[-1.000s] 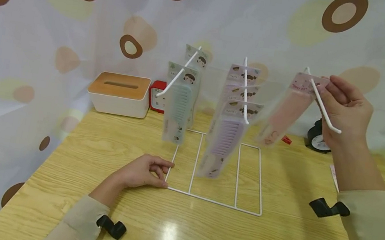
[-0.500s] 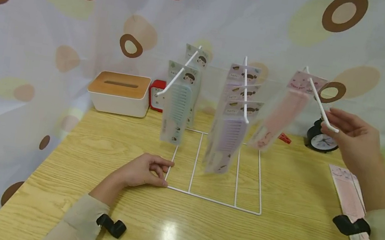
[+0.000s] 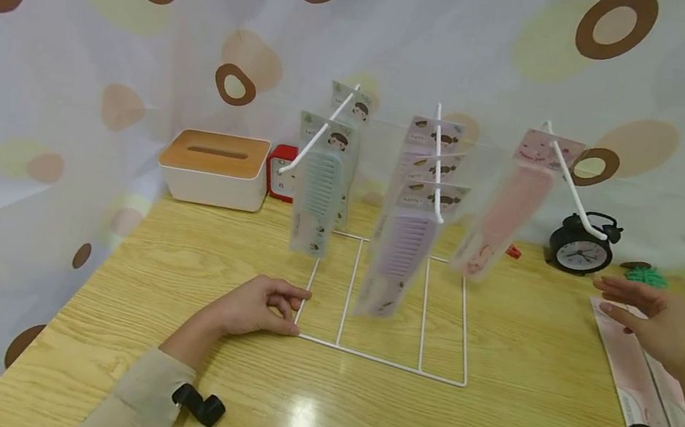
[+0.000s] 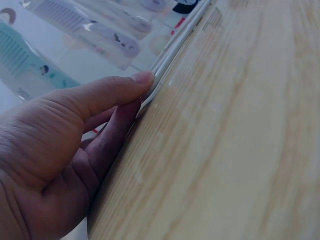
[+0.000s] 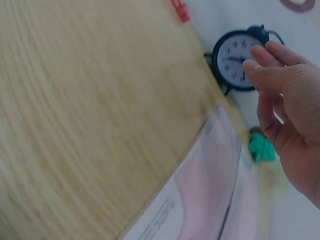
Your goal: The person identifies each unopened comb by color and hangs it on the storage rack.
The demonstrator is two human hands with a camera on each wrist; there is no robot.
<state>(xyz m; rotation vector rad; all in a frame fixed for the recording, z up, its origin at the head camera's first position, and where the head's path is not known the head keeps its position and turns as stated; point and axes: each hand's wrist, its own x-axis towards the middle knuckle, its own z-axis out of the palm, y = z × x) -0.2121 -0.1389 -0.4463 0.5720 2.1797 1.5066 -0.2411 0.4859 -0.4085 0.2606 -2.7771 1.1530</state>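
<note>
A white wire display rack (image 3: 380, 359) stands on the wooden table, its three prongs reaching toward me. Packaged teal combs (image 3: 319, 191) hang on the left prong, purple combs (image 3: 406, 252) on the middle one and a pink comb (image 3: 515, 202) on the right one. My left hand (image 3: 258, 306) pinches the base wire at its front left corner, between thumb and fingers in the left wrist view. Over the packaged pink combs (image 3: 627, 374) lying at the table's right side, my right hand (image 3: 671, 329) hovers with loosely bent fingers and holds nothing.
Along the back stand a tissue box (image 3: 212, 183) with a wooden lid, a red clock (image 3: 282, 175) partly behind the teal combs, and a black alarm clock (image 3: 578, 255). A red clip (image 3: 513, 251) and a crinkled green thing (image 3: 647, 276) lie near them.
My right hand has let go of the pink comb, leaving it on the right prong, and moved right and down to the packs on the table. My left hand has stayed put.
</note>
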